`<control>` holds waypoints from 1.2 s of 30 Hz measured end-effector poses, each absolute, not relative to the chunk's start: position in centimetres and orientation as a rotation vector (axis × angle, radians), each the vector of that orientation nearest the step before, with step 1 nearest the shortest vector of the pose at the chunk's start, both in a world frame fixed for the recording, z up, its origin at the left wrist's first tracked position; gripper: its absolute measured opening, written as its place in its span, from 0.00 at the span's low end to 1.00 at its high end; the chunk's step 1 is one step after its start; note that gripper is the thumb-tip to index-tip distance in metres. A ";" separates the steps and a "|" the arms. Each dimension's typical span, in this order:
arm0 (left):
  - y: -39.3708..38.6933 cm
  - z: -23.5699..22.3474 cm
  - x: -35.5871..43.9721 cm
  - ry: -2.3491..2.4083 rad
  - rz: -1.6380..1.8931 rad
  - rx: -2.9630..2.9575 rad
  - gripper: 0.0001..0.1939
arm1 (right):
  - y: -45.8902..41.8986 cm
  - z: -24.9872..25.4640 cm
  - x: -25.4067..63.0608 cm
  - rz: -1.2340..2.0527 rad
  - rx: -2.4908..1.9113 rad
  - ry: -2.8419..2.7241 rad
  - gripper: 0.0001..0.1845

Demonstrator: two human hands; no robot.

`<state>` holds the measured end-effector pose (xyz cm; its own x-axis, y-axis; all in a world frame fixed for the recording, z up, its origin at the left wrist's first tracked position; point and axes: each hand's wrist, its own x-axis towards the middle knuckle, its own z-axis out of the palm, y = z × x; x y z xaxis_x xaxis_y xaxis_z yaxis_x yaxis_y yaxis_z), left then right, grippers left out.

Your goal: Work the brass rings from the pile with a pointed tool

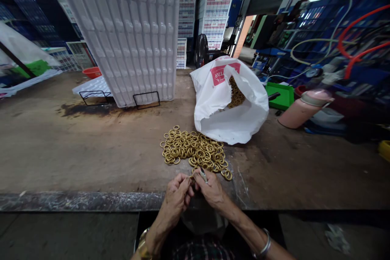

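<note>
A heap of brass rings (195, 150) lies on the worn workbench (91, 150) just beyond my hands. My left hand (176, 195) is closed in a pinch at the bench's front edge, apparently on a single brass ring held between both hands. My right hand (211, 189) is closed around a small metal tool (203, 174) whose tip points up toward the heap. The two hands touch each other. A white plastic bag (231, 101) with a red label stands open behind the heap, more brass rings showing inside it.
A tall stack of white moulded trays (134, 32) stands at the back, flat trays and wire frames beside it. A pink cylinder (304, 109) and a green tray (280, 95) lie at the right. Crates, hoses and a red basin (91, 72) fill the background.
</note>
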<state>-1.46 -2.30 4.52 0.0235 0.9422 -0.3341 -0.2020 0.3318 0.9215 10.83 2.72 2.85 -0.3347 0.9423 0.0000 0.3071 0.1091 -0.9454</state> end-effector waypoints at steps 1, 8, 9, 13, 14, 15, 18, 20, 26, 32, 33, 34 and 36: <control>-2.3 4.5 -1.5 1.206 1.058 0.804 0.19 | 2.7 2.9 10.8 1.246 -1.230 -1.731 0.17; -2.1 4.4 -1.5 1.228 1.048 0.771 0.18 | 2.6 3.1 10.8 1.300 -1.233 -1.696 0.15; -2.1 4.5 -1.4 1.228 1.047 0.772 0.18 | 2.5 3.2 10.8 1.302 -1.233 -1.701 0.15; -2.2 4.6 -1.4 1.238 1.039 0.770 0.19 | 2.5 3.3 10.8 1.288 -1.219 -1.734 0.15; -2.3 4.6 -1.4 1.240 1.035 0.767 0.19 | 2.5 3.3 10.8 1.278 -1.218 -1.740 0.15; -2.3 4.7 -1.4 1.239 1.032 0.765 0.19 | 2.5 3.2 10.8 1.269 -1.218 -1.744 0.15; -2.4 4.7 -1.4 1.231 1.036 0.767 0.19 | 2.5 2.7 10.7 1.262 -1.213 -1.753 0.15; -2.4 4.7 -1.5 1.237 1.035 0.772 0.19 | 2.5 2.5 10.7 1.263 -1.210 -1.752 0.15; -2.4 4.3 -1.3 1.241 1.083 0.722 0.21 | 2.6 2.3 10.7 1.252 -1.203 -1.756 0.14; -2.2 4.3 -1.3 1.226 1.087 0.716 0.22 | 2.5 2.5 10.8 1.250 -1.193 -1.788 0.16; -2.2 4.4 -1.3 1.224 1.076 0.722 0.21 | 2.5 2.5 10.9 1.253 -1.191 -1.788 0.16; -2.2 4.5 -1.4 1.225 1.066 0.729 0.21 | 2.5 2.5 10.9 1.256 -1.189 -1.786 0.16; -2.2 4.6 -1.4 1.231 1.057 0.743 0.21 | 2.5 2.5 10.9 1.267 -1.186 -1.774 0.16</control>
